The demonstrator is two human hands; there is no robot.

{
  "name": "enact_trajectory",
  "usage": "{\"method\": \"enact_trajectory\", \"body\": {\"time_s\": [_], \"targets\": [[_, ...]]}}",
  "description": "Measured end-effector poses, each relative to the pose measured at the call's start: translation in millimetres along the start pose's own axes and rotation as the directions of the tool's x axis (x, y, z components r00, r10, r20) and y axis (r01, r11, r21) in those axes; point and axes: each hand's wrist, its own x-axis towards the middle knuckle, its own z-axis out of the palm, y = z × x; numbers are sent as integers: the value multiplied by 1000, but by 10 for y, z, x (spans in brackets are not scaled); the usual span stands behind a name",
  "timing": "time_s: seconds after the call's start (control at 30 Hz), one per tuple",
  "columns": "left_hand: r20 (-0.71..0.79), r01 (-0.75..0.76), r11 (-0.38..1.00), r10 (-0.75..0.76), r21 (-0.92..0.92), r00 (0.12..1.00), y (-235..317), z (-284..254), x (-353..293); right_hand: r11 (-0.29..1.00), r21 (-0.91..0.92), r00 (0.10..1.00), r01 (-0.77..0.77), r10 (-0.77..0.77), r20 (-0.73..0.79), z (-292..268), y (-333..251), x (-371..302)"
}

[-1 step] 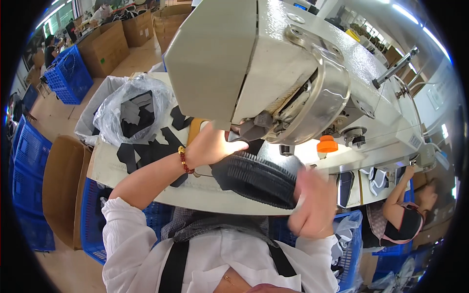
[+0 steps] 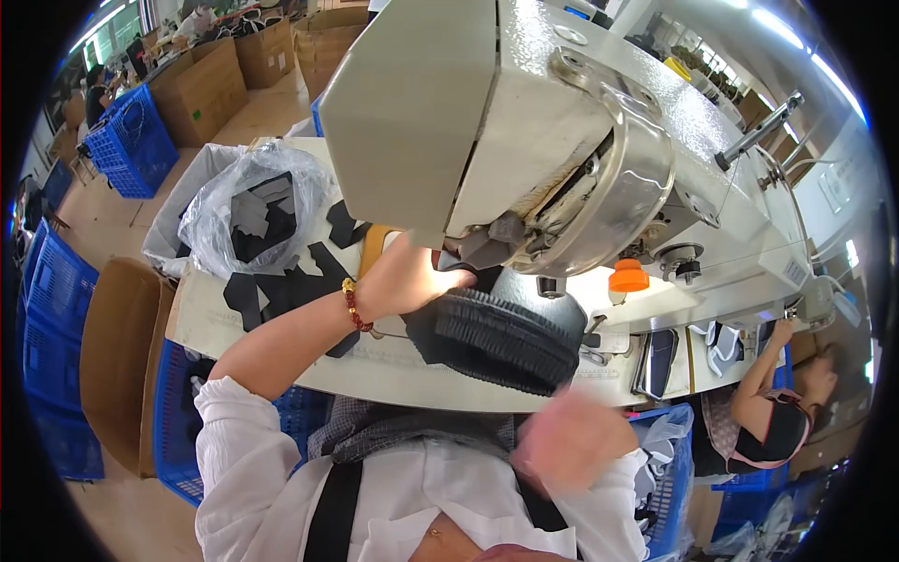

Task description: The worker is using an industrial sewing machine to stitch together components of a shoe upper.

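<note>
- Black ribbed piece (image 2: 496, 342): just off the picture's centre toward 5 o'clock, over the tabletop (image 2: 393, 382), below the sewing machine (image 2: 412, 112).
- Left hand (image 2: 403, 279): at the piece's 10 o'clock edge; partly hidden, so I cannot tell how closed.
- Right hand (image 2: 573, 438): toward 5 o'clock, too blurred to tell open or closed.
- Risk: if the right side goes unsupported, the piece might sag or twist; the left hand, close under the machine head, could be nipped.
- Counts: one ribbed piece, two hands, one clear bag (image 2: 201, 225) toward 10 o'clock, one orange knob (image 2: 628, 275) toward 2; overlapping black cutouts (image 2: 243, 298) toward 9, uncountable.
</note>
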Motion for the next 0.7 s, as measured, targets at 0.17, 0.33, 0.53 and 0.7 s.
{"method": "enact_trajectory", "body": {"time_s": [0.17, 0.33, 0.53, 0.7], "targets": [[43, 130, 991, -129, -26, 991, 202, -108, -2, 980, -166, 823, 112, 2, 568, 228, -146, 187], [36, 18, 998, -16, -61, 999, 165, -129, 7, 796, -604, 784, 43, 347, 514, 392, 14, 87], [51, -113, 982, 122, -151, 991, -31, -29, 60, 853, -490, 887, 181, 74, 455, 462, 302, -99], [-73, -39, 997, 44, 63, 996, -61, 69, -142, 861, -411, 839, 300, -34, 543, 390, 421, -50]]}}
